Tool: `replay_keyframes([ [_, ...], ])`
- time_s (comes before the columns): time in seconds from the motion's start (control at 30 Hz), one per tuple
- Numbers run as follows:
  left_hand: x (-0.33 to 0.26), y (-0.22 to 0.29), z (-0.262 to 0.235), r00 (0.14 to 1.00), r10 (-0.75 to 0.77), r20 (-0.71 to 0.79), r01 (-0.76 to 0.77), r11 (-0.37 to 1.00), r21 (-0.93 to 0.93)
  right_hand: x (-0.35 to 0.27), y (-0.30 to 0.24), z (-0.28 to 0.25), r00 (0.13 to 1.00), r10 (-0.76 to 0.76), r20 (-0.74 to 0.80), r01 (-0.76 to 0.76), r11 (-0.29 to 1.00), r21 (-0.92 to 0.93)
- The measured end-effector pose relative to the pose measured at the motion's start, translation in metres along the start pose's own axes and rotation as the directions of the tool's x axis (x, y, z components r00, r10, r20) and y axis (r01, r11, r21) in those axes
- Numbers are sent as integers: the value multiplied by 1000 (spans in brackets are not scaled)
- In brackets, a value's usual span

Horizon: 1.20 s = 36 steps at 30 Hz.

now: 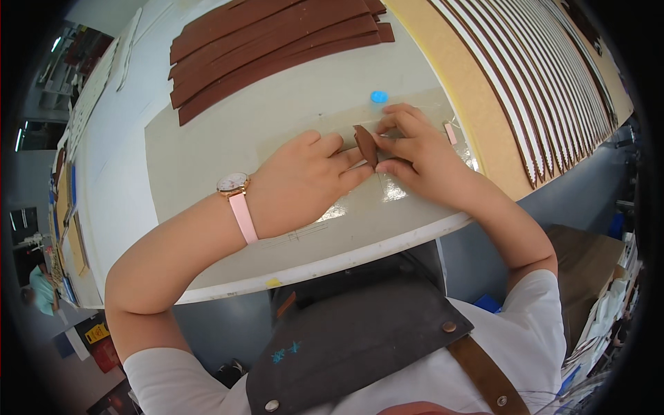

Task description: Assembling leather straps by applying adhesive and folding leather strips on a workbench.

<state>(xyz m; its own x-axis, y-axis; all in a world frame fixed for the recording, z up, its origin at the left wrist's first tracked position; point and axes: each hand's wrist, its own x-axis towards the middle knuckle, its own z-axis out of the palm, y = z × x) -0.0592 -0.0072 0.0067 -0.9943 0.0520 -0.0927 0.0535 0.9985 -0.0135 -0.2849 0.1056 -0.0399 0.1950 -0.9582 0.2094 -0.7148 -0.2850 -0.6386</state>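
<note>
A small brown leather-like piece (366, 145) is held up above the table between my two hands, its face curved and its upper end pointed. From its left side, my left hand (297, 176) closes its fingertips on it; a watch with a pink strap (242, 211) is on that wrist. Opposite, my right hand (429, 155) pinches the piece's right edge between thumb and fingers, with the other fingers bent above. Part of the piece is covered by the fingertips. Just beyond my right hand lies a small blue lump (378, 97).
Wide brown strips (277, 52) lie stacked at the table's far side. On the right, a tan board (477, 90) bears many narrow brown-edged strips (532, 83) in rows. A small pink piece (451, 133) lies near my right hand. The white table's front edge (332, 265) curves before my apron.
</note>
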Motion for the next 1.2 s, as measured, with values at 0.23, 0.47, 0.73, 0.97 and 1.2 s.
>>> replay_keyframes([
  [0.23, -9, 5, 13, 948, -317, 3, 279, 828, -486, 4, -2, 4, 999, -44, -22, 42, 996, -83],
  [0.47, -10, 11, 27, 742, -643, 190, 534, 394, -748, 8, -12, 3, 997, -74, 11, 74, 947, -312],
  [0.73, -30, 1, 50, 835, -457, -307, 262, 821, -507, 7, -18, 7, 998, -54, -14, 42, 898, -438],
  [0.97, -45, 11, 31, 817, -508, -274, 313, 789, -529, 6, -21, 10, 999, -51, -4, 43, 871, -490],
  [1.2, -16, 15, 27, 879, -415, -236, 287, 855, -432, 4, -27, 13, 1000, -22, -21, 7, 845, -535],
])
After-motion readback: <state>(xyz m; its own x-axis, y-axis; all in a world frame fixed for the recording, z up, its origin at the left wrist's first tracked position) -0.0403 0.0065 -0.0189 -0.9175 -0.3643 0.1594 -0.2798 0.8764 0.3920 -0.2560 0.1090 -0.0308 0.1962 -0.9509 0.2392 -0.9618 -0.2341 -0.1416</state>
